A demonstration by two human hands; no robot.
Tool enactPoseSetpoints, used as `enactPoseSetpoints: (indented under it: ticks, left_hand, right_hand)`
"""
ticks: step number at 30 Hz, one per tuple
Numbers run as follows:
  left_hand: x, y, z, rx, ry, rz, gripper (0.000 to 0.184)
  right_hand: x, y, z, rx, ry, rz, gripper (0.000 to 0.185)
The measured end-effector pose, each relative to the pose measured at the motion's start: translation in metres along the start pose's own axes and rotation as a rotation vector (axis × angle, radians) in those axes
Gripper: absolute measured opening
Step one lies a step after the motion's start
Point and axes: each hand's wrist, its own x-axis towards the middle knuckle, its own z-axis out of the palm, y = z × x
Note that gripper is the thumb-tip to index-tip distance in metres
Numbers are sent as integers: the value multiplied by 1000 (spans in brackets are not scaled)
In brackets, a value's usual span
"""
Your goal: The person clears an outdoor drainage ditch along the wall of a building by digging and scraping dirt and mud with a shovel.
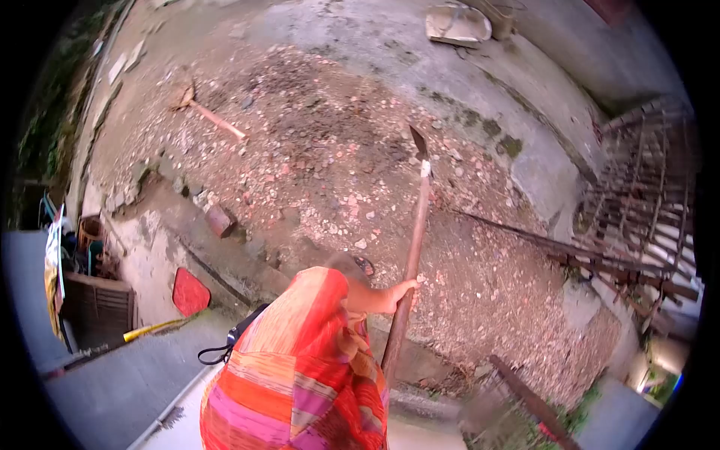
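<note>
My left hand [405, 293] is closed around the wooden handle of a hoe [417, 232]. The handle slants up and away from my body, with its dark blade [418, 141] at the far end over the rubble. Its lower end passes behind my orange, red and purple patterned clothing [292, 367], and my right hand does not show. Beneath the hoe spreads a patch of soil with stones and broken brick [330, 187]. A second hoe [217, 122] lies on the ground at the upper left. Part of a dark sandal [365, 265] shows near my forearm.
A shallow pan [457, 25] stands on the concrete at the back. Bamboo slats [637, 187] and a dark pole [525, 236] are on the right. A brick block [220, 221], a red seat-like piece [190, 292] and a yellow pipe [152, 330] lie on the left.
</note>
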Motion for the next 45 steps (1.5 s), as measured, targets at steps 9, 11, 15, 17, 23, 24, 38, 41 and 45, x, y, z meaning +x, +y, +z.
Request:
enactPoseSetpoints:
  ticks: [9, 11, 15, 17, 23, 24, 38, 41, 45]
  left_hand:
    - [18, -3, 0, 119, 102, -111, 21]
    - [19, -2, -1, 172, 214, -130, 23]
    - [0, 5, 4, 370, 239, -220, 21]
    - [5, 13, -5, 447, 293, -237, 23]
    - [6, 14, 4, 516, 401, -420, 23]
    - [-2, 8, 19, 551, 425, -448, 20]
    - [10, -19, 17, 690, 334, -547, 20]
    - [16, -20, 11, 734, 381, -588, 18]
    - [19, -27, 8, 829, 414, -566, 19]
  right_hand:
    - [-97, -59, -1, 169, 344, 106, 15]
    - [-105, -67, -26, 257, 208, 117, 16]
    - [-125, -85, -59, 402, 57, 163, 17]
    - [-128, -89, -85, 502, -14, 175, 17]
    - [-151, -95, -139, 519, -34, 282, 22]
    - [-154, -94, -149, 527, -31, 284, 22]
    - [-173, -78, -199, 634, -120, 280, 33]
    - [-175, -73, -190, 689, -134, 282, 36]
    - [-176, -65, -165, 785, -135, 278, 38]
